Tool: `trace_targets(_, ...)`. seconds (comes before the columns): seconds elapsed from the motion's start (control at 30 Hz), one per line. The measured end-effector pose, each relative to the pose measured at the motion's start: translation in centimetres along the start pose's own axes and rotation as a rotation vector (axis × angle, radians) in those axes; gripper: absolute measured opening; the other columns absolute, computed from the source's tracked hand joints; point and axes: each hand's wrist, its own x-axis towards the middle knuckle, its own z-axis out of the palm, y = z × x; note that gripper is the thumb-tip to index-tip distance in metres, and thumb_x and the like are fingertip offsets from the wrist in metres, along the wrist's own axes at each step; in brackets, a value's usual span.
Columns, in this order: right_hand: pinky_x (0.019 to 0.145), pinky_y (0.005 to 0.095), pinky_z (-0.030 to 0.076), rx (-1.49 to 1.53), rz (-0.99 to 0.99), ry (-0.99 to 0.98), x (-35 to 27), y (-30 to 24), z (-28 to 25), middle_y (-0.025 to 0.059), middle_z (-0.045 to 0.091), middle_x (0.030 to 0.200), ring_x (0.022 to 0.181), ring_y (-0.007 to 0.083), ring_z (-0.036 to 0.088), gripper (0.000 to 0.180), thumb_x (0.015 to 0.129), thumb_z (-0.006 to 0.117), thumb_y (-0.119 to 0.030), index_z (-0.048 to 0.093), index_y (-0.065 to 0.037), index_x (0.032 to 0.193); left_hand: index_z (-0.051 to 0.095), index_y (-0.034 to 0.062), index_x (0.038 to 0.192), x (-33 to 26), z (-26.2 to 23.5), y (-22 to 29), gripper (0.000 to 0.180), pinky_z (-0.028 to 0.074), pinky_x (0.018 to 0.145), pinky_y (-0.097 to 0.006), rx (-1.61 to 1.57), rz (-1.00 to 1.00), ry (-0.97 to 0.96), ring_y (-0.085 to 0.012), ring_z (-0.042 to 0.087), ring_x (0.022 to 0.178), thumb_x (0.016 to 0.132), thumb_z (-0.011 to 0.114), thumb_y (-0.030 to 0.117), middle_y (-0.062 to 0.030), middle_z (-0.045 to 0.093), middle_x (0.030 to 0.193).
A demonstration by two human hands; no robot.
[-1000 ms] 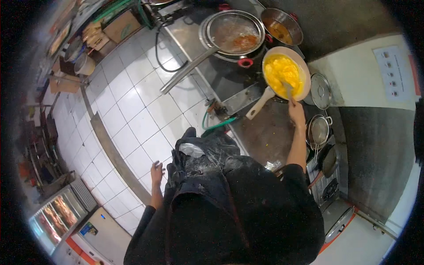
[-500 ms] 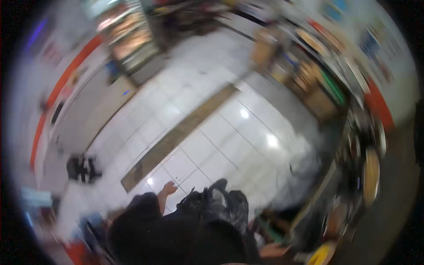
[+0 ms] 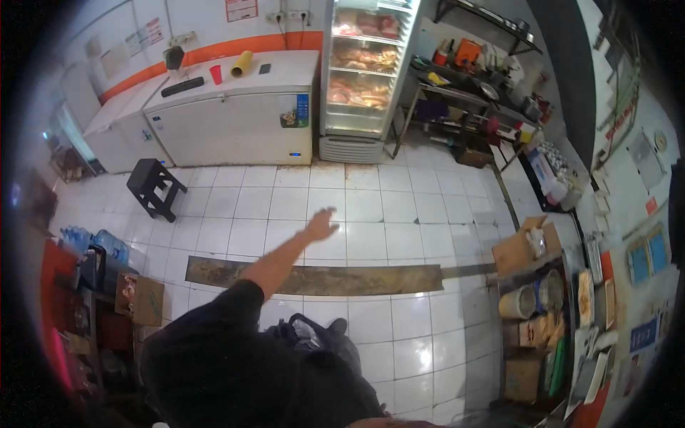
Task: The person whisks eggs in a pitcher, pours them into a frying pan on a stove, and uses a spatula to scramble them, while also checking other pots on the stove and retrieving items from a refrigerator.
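While the left arm is stretched forward, the left hand (image 3: 321,226) is held out above the tiled floor (image 3: 385,317), fingers loosely spread and nothing grasped. The right hand is not shown, so its state cannot be told. A brown floor strip (image 3: 371,280) is crossed by the left forearm in this view. Farther out, a black stool (image 3: 148,175) is found at left, with a white chest freezer (image 3: 228,132) and a lit display fridge (image 3: 351,150) beyond. The view is now turned away from the stove seen earlier; the frying pan is out of sight, and whether stirring is kept up cannot be confirmed.
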Motion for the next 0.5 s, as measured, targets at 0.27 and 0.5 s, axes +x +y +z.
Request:
trace_targets(0.27, 0.086, 0.0482, 0.044, 0.145, -0.575, 0.054, 18.8, -25.9, 8.1, 0.0313, 0.051, 0.106, 0.103, 0.0384, 0.050, 0.043, 0.086, 0.060, -0.021, 0.048, 0.011, 0.113, 0.044, -0.0041, 0.125, 27.1, -15.9, -8.0, 0.072, 0.045, 0.091, -0.041, -0.335, -0.260, 0.455, -0.0346, 0.056, 0.108, 0.075, 0.072, 0.040, -0.0228, 0.057, 0.115)
trace_targets(0.5, 0.084, 0.0416, 0.041, 0.278, -0.806, 0.101, 12.8, -48.3, 17.9, 0.0221, 0.051, 0.106, 0.096, 0.0320, 0.049, 0.038, 0.080, 0.065, -0.009, 0.051, 0.005, 0.113, 0.041, -0.0035, 0.130, 52.3, -26.5, -16.4, 0.086, 0.044, 0.092, -0.038, -0.462, -0.182, 0.658, -0.0339, 0.055, 0.112, 0.070, 0.076, 0.046, -0.0258, 0.055, 0.119)
